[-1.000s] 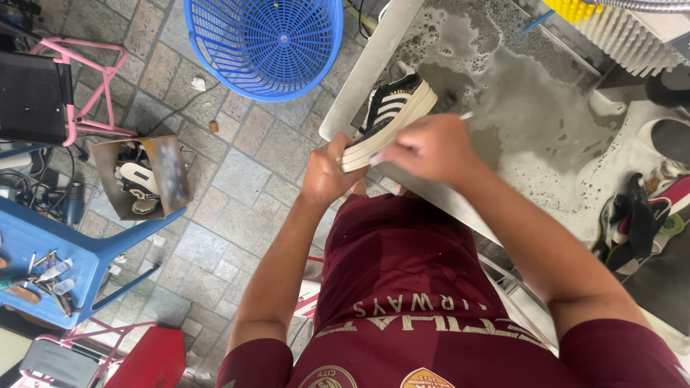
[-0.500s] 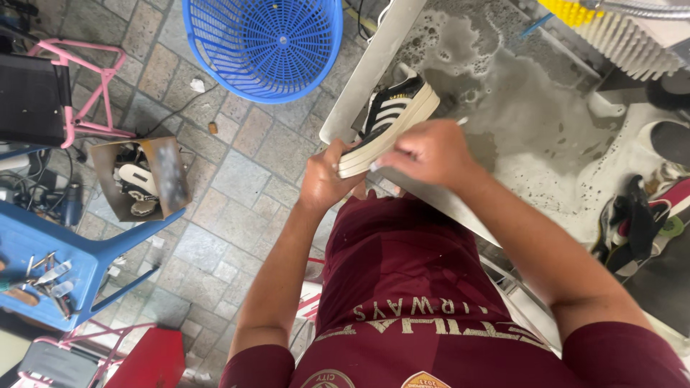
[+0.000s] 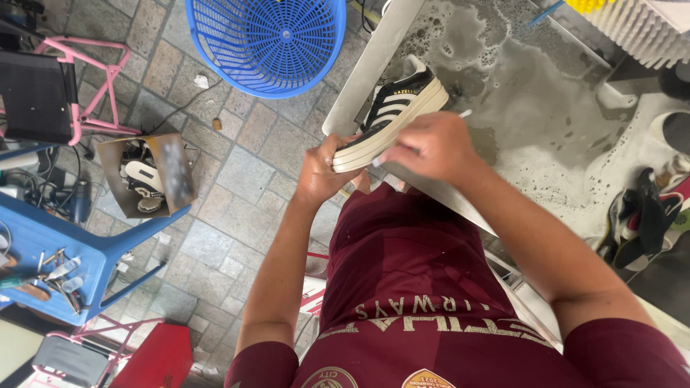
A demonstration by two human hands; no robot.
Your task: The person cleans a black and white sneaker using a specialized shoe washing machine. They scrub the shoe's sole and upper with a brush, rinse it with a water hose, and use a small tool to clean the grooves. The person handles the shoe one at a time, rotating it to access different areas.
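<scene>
Your left hand point(image 3: 322, 172) grips the heel of the black-and-white striped sneaker point(image 3: 392, 115) over the soapy wash table's point(image 3: 546, 108) edge, your right hand point(image 3: 429, 146) pinches a thin white-handled brush point(image 3: 463, 114) against its sole, blue basket point(image 3: 267, 42) at 11 o'clock.

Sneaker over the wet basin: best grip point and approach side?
Grip the sneaker at its toe end, from the floor side, as the left hand does: the thick cream sole is firm there, and the sidewall stays exposed to the right hand.
</scene>
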